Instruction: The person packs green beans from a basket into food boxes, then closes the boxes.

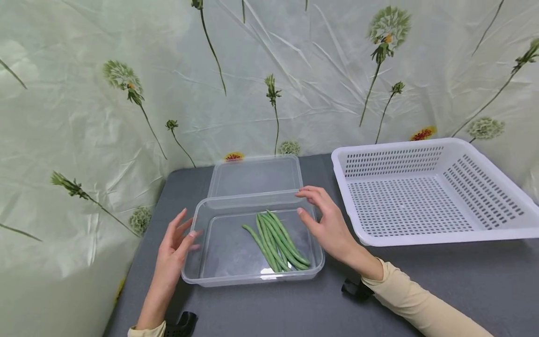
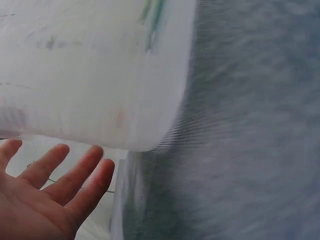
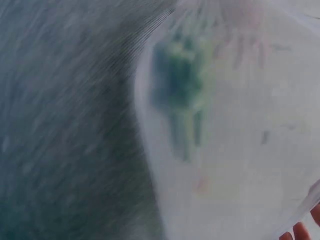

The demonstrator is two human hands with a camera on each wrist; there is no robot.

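In the head view, a clear plastic container [image 1: 223, 281] stands on the grey table, and several green beans [image 1: 278, 241] lie inside its right half. My left hand [image 1: 172, 255] is at the container's left wall, thumb over the rim and fingers spread outside. The left wrist view shows that hand [image 2: 55, 195] with fingers extended beside the container wall [image 2: 100, 90]. My right hand [image 1: 326, 222] is at the right rim, its fingers loosely bent and gripping nothing visible. Only a few fingertips of it [image 3: 300, 231] show in the right wrist view, beside the container wall [image 3: 240, 150].
A clear flat lid [image 1: 257, 175] lies behind the container. At the right stands a white perforated basket [image 1: 362, 234]. A floral plastic sheet [image 1: 236, 117] hangs behind and to the left of the grey table [image 1: 269, 309].
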